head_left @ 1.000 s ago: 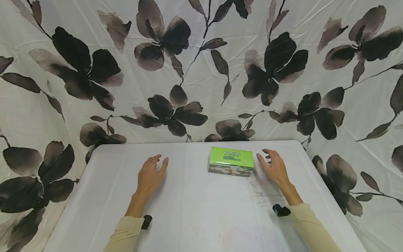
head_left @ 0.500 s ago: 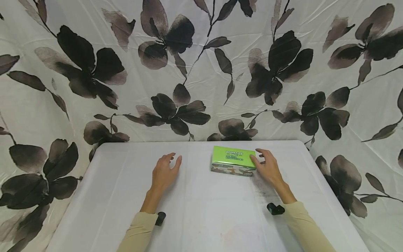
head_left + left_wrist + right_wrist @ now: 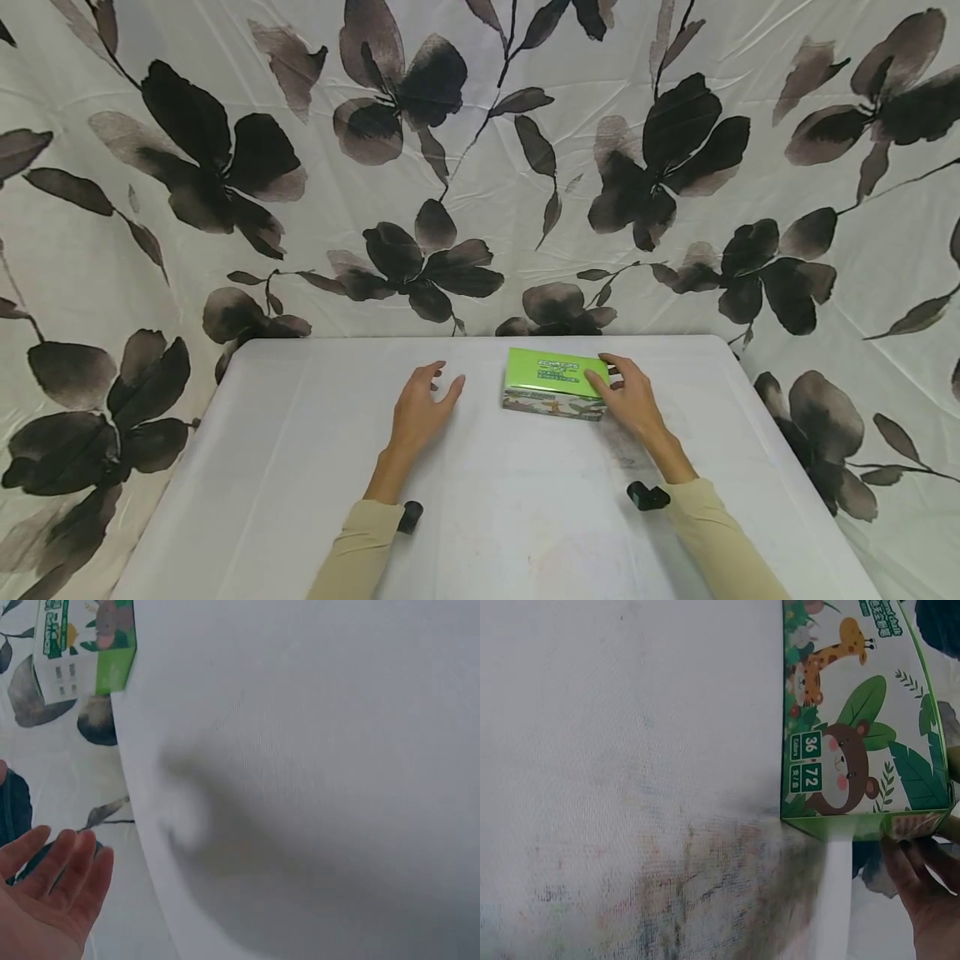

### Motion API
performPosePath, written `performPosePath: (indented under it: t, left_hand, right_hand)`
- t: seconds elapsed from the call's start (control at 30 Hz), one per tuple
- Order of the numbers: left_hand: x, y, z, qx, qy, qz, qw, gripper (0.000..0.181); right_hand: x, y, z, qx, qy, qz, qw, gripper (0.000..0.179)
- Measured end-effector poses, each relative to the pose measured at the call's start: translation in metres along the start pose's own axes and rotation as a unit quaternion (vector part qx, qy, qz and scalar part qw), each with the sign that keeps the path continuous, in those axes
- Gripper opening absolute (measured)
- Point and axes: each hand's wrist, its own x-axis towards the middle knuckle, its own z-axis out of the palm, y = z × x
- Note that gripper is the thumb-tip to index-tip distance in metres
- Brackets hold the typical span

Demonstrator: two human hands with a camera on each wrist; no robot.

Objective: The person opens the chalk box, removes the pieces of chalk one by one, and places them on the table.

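Note:
A cardboard box (image 3: 556, 372) with a bright green lid lies at the far side of the white table. In the right wrist view the box (image 3: 855, 720) has printed animals and "36 Colors" on its side. My right hand (image 3: 633, 402) grips its right end, the thumb on the green top and the fingers at the end face. In the right wrist view the fingers (image 3: 907, 870) touch that end. To the left of the box my left hand (image 3: 420, 408) hovers with fingers spread and loosely bent, holding nothing. The left wrist view shows the same hand (image 3: 56, 892) apart from the box.
The table (image 3: 480, 500) is covered in white, with faint coloured stains near the right hand. A floral cloth (image 3: 480, 167) hangs behind its far edge. Black wrist cameras (image 3: 648, 496) sit at both sleeves.
My left hand has moved right, towards the box. The right hand has come in from the right and taken hold of the box's right end. The head view has shifted slightly.

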Motion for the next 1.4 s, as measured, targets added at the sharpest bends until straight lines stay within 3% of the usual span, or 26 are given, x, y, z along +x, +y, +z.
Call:
performPosePath:
  t: [0.37,0.63,0.9,1.03,1.17,1.4]
  left_hand:
    - [0.003,0.007,0.034,-0.107,-0.04,-0.009,0.9934,0.058]
    - [0.004,0.013,0.046,-0.162,-0.072,-0.036,0.9836,0.054]
    - [0.003,0.017,0.05,-0.181,-0.087,-0.046,0.9786,0.046]
    - [0.002,0.019,0.049,-0.197,-0.094,-0.069,0.9735,0.045]
    - [0.001,0.013,0.047,-0.214,-0.097,-0.091,0.9677,0.045]
    - [-0.002,0.003,0.041,-0.221,-0.095,-0.109,0.9645,0.044]
  right_hand:
    - [0.001,-0.005,0.004,0.014,-0.005,0.001,0.9999,0.057]
    - [0.004,-0.008,0.01,0.022,-0.015,-0.002,0.9996,0.058]
    - [0.004,-0.01,0.013,0.031,-0.014,-0.001,0.9994,0.059]
    - [0.005,-0.012,0.015,0.035,-0.016,0.0,0.9992,0.058]
    - [0.006,-0.014,0.017,0.047,-0.02,0.003,0.9987,0.059]
    - [0.006,-0.019,0.028,0.062,-0.028,0.012,0.9976,0.059]
